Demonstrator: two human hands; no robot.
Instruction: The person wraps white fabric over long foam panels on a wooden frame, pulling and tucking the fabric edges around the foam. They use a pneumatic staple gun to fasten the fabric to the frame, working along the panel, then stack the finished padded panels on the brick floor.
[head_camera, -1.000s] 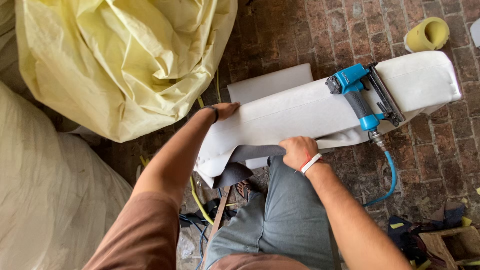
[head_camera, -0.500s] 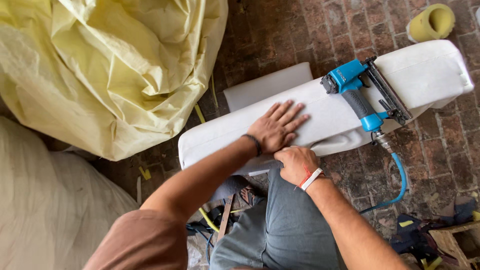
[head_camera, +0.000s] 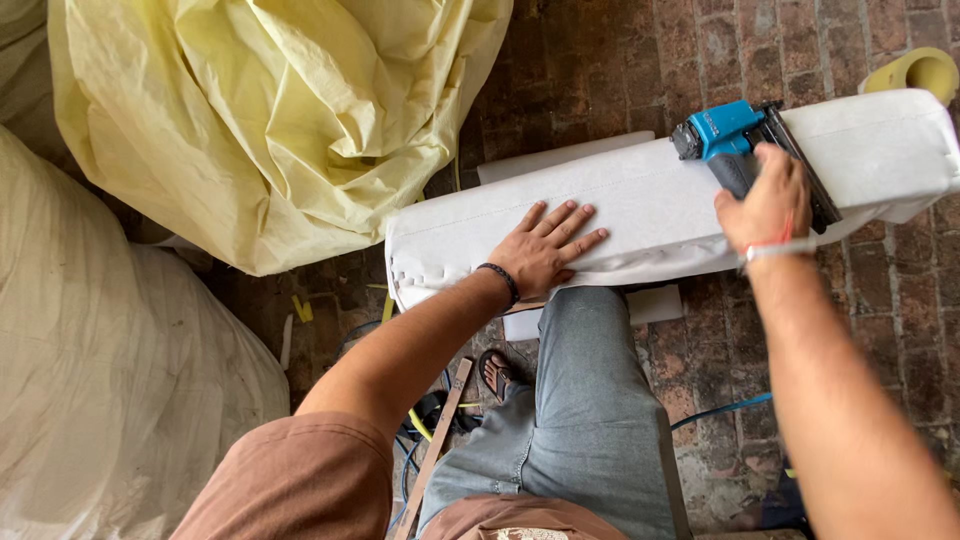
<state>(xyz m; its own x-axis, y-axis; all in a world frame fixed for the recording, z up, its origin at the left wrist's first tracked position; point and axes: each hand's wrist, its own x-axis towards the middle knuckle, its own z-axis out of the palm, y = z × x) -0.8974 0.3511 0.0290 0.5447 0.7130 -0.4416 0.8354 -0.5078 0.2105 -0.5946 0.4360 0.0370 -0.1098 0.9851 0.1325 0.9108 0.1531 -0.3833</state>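
One long white padded panel (head_camera: 640, 215) lies across the person's lap, running from lower left up to the right edge of the view, and on it sits one blue staple gun (head_camera: 735, 145), near the panel's right end. Two hands are at work here. The left hand (head_camera: 545, 250) lies flat on the white covering around the middle of the panel, palm down, fingers spread wide and pointing up and to the right, a dark band around the wrist, the forearm reaching in from the lower left. The right hand (head_camera: 770, 205) is over on the gun, fingers curled around its dark grip from above, knuckles toward the camera, with a pale band and a red thread at the wrist; whether a finger rests on the trigger is hidden under the hand, so that one stays open. One blue hose (head_camera: 720, 410) trails over the brick floor (head_camera: 600, 70) beside the right leg. Behind the panel, one slab of white foam (head_camera: 560, 158) peeks out, and a second white piece (head_camera: 655, 305) shows just under the near edge. Two big bundles fill the left: one crumpled yellow sheet (head_camera: 270, 120) up top, one pale sack (head_camera: 110, 390) below it. One yellow roll (head_camera: 915, 72) sits at the top right corner, just beyond the panel.
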